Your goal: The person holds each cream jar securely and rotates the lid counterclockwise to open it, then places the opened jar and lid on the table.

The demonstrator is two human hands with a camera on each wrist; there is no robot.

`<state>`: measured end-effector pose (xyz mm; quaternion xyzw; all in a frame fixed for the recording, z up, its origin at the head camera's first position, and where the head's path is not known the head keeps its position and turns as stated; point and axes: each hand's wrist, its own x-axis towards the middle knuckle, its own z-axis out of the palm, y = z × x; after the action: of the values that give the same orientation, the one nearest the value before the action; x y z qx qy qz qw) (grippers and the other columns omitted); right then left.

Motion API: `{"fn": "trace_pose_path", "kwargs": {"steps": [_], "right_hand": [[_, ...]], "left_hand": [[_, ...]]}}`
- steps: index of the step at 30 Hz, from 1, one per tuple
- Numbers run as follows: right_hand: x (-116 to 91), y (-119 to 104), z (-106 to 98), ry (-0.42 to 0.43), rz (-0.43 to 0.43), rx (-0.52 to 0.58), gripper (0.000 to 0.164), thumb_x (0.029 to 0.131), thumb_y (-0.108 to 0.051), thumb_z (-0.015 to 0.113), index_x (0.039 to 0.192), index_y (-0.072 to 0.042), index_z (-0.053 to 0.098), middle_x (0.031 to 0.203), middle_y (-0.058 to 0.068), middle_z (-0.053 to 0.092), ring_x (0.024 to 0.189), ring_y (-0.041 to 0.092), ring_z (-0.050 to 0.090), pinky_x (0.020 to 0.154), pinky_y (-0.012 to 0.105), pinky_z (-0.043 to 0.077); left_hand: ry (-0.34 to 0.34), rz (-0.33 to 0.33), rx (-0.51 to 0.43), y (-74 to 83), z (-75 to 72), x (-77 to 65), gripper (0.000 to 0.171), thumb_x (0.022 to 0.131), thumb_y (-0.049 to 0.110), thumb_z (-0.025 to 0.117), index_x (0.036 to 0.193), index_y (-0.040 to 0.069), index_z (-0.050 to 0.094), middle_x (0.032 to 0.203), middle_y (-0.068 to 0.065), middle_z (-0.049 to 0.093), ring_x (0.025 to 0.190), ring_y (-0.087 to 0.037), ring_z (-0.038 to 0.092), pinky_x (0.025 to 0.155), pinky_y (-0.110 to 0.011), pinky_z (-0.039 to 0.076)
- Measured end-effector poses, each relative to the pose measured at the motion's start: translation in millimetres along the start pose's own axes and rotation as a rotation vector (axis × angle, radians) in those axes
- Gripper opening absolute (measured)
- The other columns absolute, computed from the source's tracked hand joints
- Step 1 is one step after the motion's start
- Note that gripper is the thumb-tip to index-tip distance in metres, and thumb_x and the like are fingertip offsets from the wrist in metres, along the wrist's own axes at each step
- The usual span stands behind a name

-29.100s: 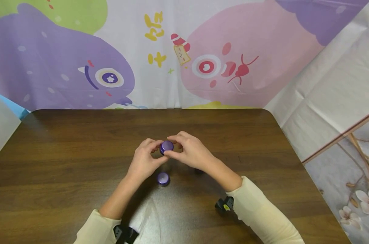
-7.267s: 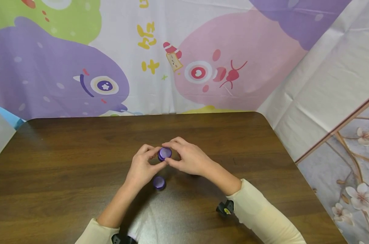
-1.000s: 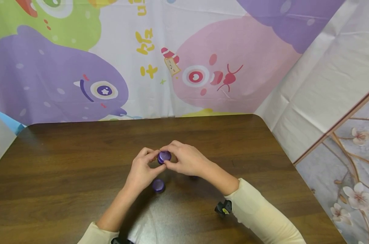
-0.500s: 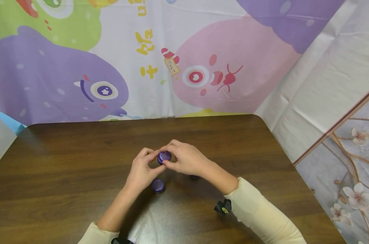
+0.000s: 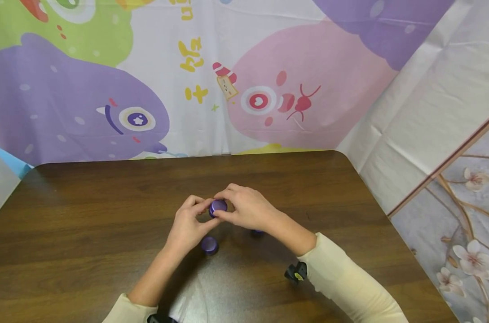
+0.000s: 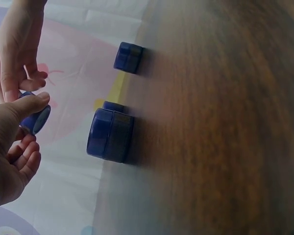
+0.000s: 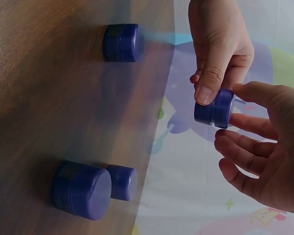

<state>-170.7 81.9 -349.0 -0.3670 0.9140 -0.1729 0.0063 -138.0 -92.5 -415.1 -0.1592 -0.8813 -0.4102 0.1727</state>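
Note:
In the head view, my left hand (image 5: 187, 223) and right hand (image 5: 247, 208) meet over the table around a small, round purple jar (image 5: 218, 206), lid side up. Seen from the right wrist, the left thumb and fingers grip the jar's lower part (image 7: 203, 113), while the right thumb and index finger pinch its lid (image 7: 224, 108). The jar is held clear of the table. A similar purple jar (image 5: 209, 245) stands nearer the body, and another jar (image 5: 257, 232) is mostly hidden under the right wrist. A third jar (image 7: 122, 182) shows behind a nearer one in the right wrist view.
The brown wooden table (image 5: 86, 224) reaches back to a cartoon-printed cloth (image 5: 204, 125). On the right hangs a pale sheet beside a floral panel (image 5: 466, 215). Black wrist cameras are worn at the sleeves, the right wrist camera (image 5: 296, 272) in plain sight.
Over the last second the right thumb and fingers have shifted slightly around the lid, and the right wrist has risen a little, uncovering more of the jar below. The left hand keeps its hold.

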Motion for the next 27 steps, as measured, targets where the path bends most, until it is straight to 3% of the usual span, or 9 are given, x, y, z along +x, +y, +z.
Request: {"fn": "trace_pose_path", "kwargs": {"steps": [10, 17, 27], "right_hand": [[3.9, -2.2, -1.0, -0.050, 0.007, -0.038, 0.040, 0.085, -0.030, 0.066, 0.120, -0.012, 0.063, 0.103, 0.000, 0.063, 0.074, 0.006, 0.054, 0.066, 0.018, 0.046], [7.0, -4.3, -1.0, -0.093, 0.046, -0.015, 0.042, 0.087, -0.039, 0.064, 0.116, -0.010, 0.063, 0.101, 0.001, 0.062, 0.079, 0.008, 0.055, 0.064, 0.018, 0.046], [8.7, -4.9, -1.6, -0.110, 0.061, 0.000, 0.037, 0.087, -0.032, 0.065, 0.116, -0.009, 0.063, 0.098, 0.002, 0.062, 0.078, 0.009, 0.054, 0.066, 0.018, 0.047]], "left_hand": [[-0.005, -0.016, -0.007, -1.3, 1.0, 0.0, 0.045, 0.069, 0.008, 0.080, 0.109, -0.008, 0.065, 0.092, -0.009, 0.056, 0.082, -0.025, 0.057, 0.073, -0.037, 0.053], [-0.040, -0.043, -0.017, -0.4, -1.0, 0.2, 0.047, 0.069, 0.008, 0.080, 0.111, -0.007, 0.065, 0.094, -0.008, 0.056, 0.085, -0.025, 0.058, 0.076, -0.036, 0.053], [-0.041, -0.048, -0.021, 0.0, -1.9, 0.2, 0.046, 0.069, 0.011, 0.079, 0.110, -0.006, 0.065, 0.095, -0.008, 0.056, 0.087, -0.026, 0.060, 0.078, -0.036, 0.053]]}}
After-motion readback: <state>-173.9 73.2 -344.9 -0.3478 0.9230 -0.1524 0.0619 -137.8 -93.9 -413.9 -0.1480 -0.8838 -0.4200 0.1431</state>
